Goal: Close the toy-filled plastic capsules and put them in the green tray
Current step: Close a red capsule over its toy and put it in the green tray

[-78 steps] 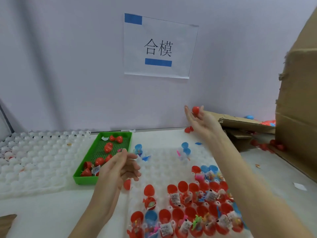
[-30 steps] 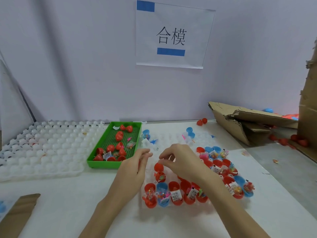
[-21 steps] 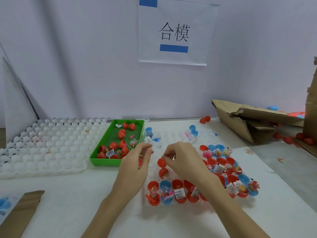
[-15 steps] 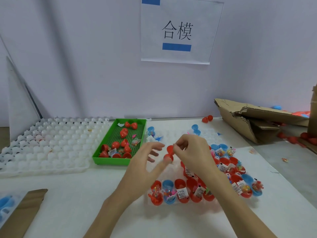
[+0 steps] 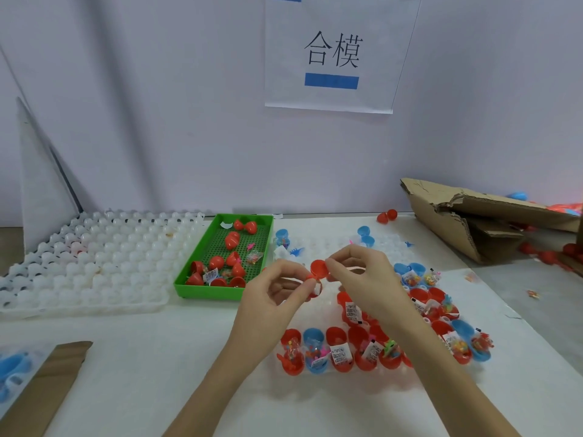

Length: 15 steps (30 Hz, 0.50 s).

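Both hands hold one open red capsule (image 5: 318, 269) above the clear moulded tray (image 5: 334, 298). My right hand (image 5: 359, 272) pinches its upper red half. My left hand (image 5: 277, 294) pinches the lower half, which has a white slip of paper showing at its rim. Several open red and blue capsules (image 5: 340, 351) with small toys and labels stand in the clear tray's near rows. The green tray (image 5: 205, 291) lies to the left and holds several red capsules (image 5: 232, 239).
A large white moulded tray (image 5: 94, 263) lies at the left. Torn cardboard (image 5: 467, 222) sits at the right with loose red capsules (image 5: 386, 216) near it. A brown cardboard piece (image 5: 41, 386) lies at the near left. A paper sign hangs on the wall.
My right hand came back from the far right with a red half. Both hands lifted a red capsule off the clear tray and now hold it higher, between them.
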Tool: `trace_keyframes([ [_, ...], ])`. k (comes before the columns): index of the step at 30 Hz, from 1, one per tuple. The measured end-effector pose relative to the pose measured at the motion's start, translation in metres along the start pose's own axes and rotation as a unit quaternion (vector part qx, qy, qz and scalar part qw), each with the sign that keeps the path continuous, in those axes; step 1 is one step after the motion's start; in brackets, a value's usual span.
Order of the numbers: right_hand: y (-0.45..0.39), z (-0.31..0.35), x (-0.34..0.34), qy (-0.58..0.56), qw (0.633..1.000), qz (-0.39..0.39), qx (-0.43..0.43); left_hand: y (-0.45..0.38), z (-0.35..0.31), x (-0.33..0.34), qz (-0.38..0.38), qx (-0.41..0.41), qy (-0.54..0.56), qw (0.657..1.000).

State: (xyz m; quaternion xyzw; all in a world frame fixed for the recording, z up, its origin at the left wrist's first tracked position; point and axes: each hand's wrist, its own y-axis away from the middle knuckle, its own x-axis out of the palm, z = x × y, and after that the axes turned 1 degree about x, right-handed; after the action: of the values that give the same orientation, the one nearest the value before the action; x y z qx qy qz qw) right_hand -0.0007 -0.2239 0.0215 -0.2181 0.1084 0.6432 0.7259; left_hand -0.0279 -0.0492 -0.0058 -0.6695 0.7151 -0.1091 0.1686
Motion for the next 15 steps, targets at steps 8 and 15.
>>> trace_keyframes([
  [8, 0.018, 0.020, 0.007, -0.204, 0.976, 0.030, -0.068, -0.004, -0.001, -0.007, -0.065, -0.095, 0.187, 0.976],
  [15, 0.021, 0.018, 0.010, -0.128, 0.972, 0.069, -0.184, -0.003, -0.006, -0.011, -0.071, -0.076, 0.151, 0.983],
])
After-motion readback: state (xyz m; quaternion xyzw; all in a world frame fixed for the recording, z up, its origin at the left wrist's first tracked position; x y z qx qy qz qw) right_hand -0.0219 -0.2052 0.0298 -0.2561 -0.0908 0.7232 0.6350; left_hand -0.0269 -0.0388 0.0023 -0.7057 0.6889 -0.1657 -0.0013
